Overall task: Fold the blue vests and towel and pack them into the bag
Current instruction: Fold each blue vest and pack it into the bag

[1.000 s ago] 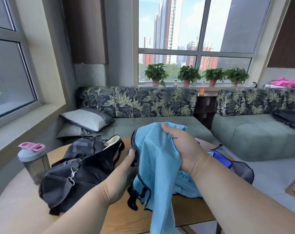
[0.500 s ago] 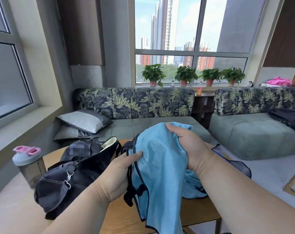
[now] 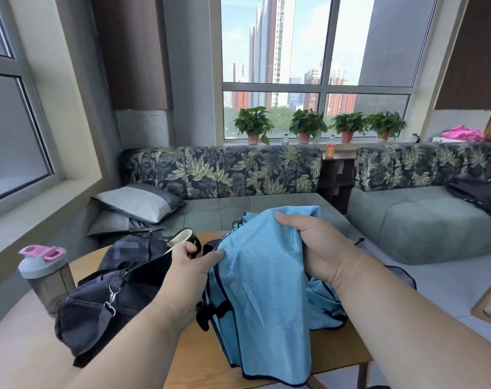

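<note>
The right hand (image 3: 320,248) grips a bunched fold of the blue cloth (image 3: 261,282) at its top, fingers curled over the fabric and holding it up above the table (image 3: 199,360). The left hand (image 3: 188,265) pinches the cloth's dark-trimmed left edge between thumb and fingers. The cloth hangs down between the two hands, its lower hem draping past the table's near edge; whether it is a vest or the towel cannot be told. Just left of it the black bag (image 3: 112,290) lies open on the table, touching the left wrist. A shaker bottle (image 3: 46,276) with a pink lid stands beside the bag.
</note>
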### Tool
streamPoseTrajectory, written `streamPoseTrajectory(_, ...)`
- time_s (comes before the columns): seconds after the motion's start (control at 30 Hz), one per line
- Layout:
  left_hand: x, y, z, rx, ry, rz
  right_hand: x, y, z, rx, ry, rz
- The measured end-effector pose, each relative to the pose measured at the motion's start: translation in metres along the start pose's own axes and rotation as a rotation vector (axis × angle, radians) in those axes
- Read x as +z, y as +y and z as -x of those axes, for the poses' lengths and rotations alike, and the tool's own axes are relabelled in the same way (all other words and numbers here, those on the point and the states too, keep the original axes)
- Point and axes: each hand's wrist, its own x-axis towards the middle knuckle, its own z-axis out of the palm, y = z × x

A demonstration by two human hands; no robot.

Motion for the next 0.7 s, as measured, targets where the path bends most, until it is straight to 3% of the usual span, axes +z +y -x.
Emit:
streamPoseTrajectory(0.2,0.002,0.008,0.012,-0.051,-0.153,-0.094,0.001,0.002,0.004,-0.010,-0.013,-0.020)
streamPoseTrajectory(0.53,0.015,0.006,0.021,-0.166,-0.178,-0.243,0.000,-0.002,0.011,-0.045,-0.073,-0.017)
streamPoseTrajectory(0.7,0.015,0.004,0.017,-0.112,-0.143,-0.250,0.002,-0.002,0.011,-0.038,-0.092,-0.005)
